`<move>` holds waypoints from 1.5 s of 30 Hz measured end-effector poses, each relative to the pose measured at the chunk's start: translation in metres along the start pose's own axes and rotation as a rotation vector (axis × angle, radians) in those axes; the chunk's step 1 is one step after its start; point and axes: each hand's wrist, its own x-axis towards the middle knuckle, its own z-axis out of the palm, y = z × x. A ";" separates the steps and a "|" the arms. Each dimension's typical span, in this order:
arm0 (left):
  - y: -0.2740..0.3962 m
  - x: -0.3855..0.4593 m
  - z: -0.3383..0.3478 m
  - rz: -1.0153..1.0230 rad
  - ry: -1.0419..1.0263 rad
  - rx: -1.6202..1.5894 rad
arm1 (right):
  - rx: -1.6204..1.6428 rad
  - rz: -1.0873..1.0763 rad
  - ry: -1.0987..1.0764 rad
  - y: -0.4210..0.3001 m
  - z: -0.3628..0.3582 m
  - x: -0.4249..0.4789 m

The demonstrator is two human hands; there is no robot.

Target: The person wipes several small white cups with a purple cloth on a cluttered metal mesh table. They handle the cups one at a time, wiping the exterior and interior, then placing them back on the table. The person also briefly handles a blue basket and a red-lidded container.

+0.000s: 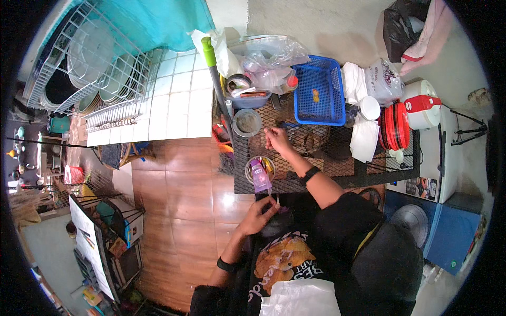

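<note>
My left hand (259,216) is at the table's near edge, thumb and fingertips pinched together around a small pale strip (277,200) too small to name. Just beyond it, a round tub (248,170) holds a purple sachet (261,175) bearing writing and other colourful packets. My right hand (278,141) hovers above the black mesh tabletop (304,168) with its fingers curled; whether anything is in them cannot be seen. Left of those fingers stands a round container (247,122) with greyish contents.
A blue plastic basket (319,112) with a small orange-yellow item lies farther back. Behind the round container is a tub of goods (249,100), beside a green-tipped pole (213,67). Stacked red-and-black plates (395,125) and a white rice cooker (421,89) are at right; a dish rack (95,67) is at left.
</note>
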 end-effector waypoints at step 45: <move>-0.067 0.013 -0.114 -0.130 0.501 -0.197 | -0.129 0.005 0.449 -0.072 -0.039 -0.028</move>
